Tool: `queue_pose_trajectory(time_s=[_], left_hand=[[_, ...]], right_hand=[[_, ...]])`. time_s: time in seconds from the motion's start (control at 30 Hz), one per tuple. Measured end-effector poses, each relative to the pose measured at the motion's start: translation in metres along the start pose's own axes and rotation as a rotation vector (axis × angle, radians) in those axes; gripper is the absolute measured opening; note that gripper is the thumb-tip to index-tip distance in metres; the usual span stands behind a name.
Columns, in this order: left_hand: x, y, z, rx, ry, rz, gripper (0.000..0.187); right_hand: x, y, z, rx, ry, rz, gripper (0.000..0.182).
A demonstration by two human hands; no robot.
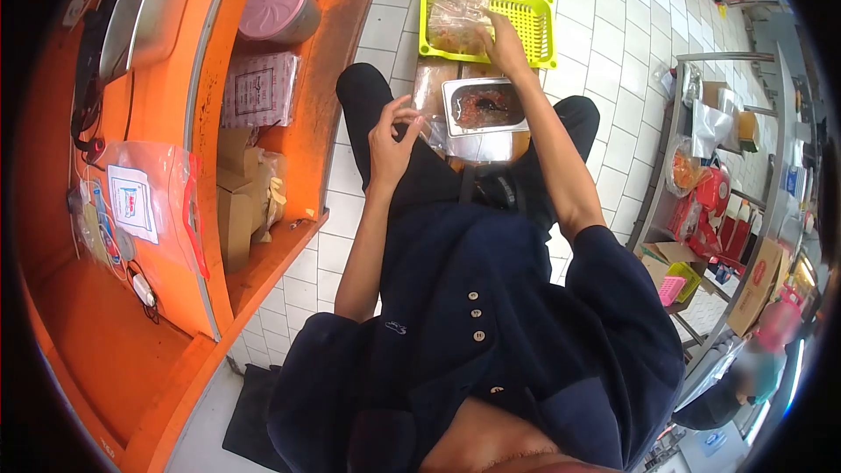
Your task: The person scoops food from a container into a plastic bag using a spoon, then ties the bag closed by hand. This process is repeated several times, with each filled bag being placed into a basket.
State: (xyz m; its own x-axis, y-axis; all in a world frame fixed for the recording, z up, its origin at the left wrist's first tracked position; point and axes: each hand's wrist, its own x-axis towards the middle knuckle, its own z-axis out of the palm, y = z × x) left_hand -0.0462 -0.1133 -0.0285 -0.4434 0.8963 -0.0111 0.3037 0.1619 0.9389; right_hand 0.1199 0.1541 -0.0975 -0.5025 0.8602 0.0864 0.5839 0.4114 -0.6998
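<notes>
My right hand (506,45) reaches over the yellow-green basket (543,7), its fingers at the edge of a clear plastic bag (457,22) with reddish-brown contents. My left hand (392,142) is held above my thigh, fingers curved and apart, with nothing visible in it. Just beyond its fingertips lies clear plastic (429,92) on the narrow wooden bench. A metal tray (451,123) with dark reddish chopped food (477,109) stands between my hands, partly behind my right forearm.
On my left is an orange shelf unit (197,123) with a pink-lidded tub (273,4), packs of printed bags (261,89) and cardboard boxes (235,219). A metal rack (727,58) with bags and red items stands to the right. Another person (745,372) is at far right.
</notes>
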Motion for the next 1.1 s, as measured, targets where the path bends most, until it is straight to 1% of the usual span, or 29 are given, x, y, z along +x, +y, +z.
queue_pose_trajectory(time_s=[0.07,0.1,0.13,0.17,0.2,0.23,0.27,0.3,0.33,0.4,0.43,0.47,0.53,0.6,0.67,0.73,0.87,0.97,1.03,1.1], left_hand=[[0.0,-0.003,-0.001,-0.016,0.005,-0.011,0.041],[-0.002,-0.003,0.0,-0.047,0.04,0.007,0.035],[-0.007,-0.005,0.003,-0.081,0.068,0.019,0.03],[-0.009,-0.009,0.005,-0.089,0.057,0.006,0.03],[-0.01,-0.014,0.005,-0.116,0.055,-0.026,0.022],[-0.011,-0.017,0.007,-0.141,0.054,-0.055,0.014],[-0.012,-0.016,0.008,-0.145,0.048,-0.06,0.014],[-0.012,-0.014,0.008,-0.123,0.02,-0.042,0.012],[-0.012,-0.013,0.008,-0.099,-0.009,-0.02,0.013],[-0.012,-0.018,0.015,-0.117,-0.044,0.001,0.016],[-0.012,-0.018,0.018,-0.137,-0.079,0.023,0.019],[-0.013,-0.017,0.02,-0.134,-0.096,0.029,0.019],[-0.014,-0.009,0.021,-0.08,-0.194,0.004,0.027],[-0.015,-0.001,0.025,-0.073,-0.213,0.018,0.027],[-0.016,0.004,0.028,-0.063,-0.221,0.031,0.027],[-0.019,0.007,0.03,-0.084,-0.169,0.101,0.023],[-0.024,0.009,0.034,-0.138,-0.155,0.093,0.022],[-0.026,0.011,0.032,-0.101,-0.181,0.094,0.022],[-0.026,0.017,0.034,-0.096,-0.203,0.099,0.02],[-0.028,0.024,0.037,-0.092,-0.236,0.094,0.02]], right_hand=[[-0.004,-0.021,-0.009,-0.063,0.305,-0.139,0.046],[-0.012,-0.033,-0.027,-0.074,0.267,-0.133,0.045],[-0.027,-0.051,-0.046,-0.125,0.337,-0.188,0.033],[-0.045,-0.068,-0.069,-0.063,0.335,-0.166,0.027],[-0.067,-0.083,-0.09,-0.003,0.336,-0.146,0.021],[-0.095,-0.096,-0.107,0.082,0.269,-0.04,0.02],[-0.12,-0.105,-0.12,0.169,0.204,0.064,0.024],[-0.144,-0.1,-0.127,0.206,0.152,0.098,0.024],[-0.168,-0.089,-0.128,0.245,0.103,0.132,0.023],[-0.203,-0.068,-0.115,0.235,-0.053,0.445,0.028],[-0.213,-0.058,-0.105,0.218,-0.098,0.398,0.029],[-0.221,-0.046,-0.093,0.142,-0.184,0.422,0.03],[-0.219,-0.032,-0.06,-0.02,-0.147,0.496,0.033],[-0.22,-0.018,-0.026,-0.152,-0.113,0.527,0.038],[-0.223,-0.012,-0.012,-0.108,-0.098,0.548,0.039],[-0.225,-0.009,-0.006,-0.115,-0.062,0.571,0.034],[-0.225,-0.006,-0.004,-0.131,-0.004,0.634,0.027],[-0.226,-0.019,-0.022,-0.035,0.031,0.618,0.022],[-0.232,-0.021,-0.031,0.125,0.056,0.542,0.017],[-0.237,-0.024,-0.043,0.182,0.025,0.554,0.015]])
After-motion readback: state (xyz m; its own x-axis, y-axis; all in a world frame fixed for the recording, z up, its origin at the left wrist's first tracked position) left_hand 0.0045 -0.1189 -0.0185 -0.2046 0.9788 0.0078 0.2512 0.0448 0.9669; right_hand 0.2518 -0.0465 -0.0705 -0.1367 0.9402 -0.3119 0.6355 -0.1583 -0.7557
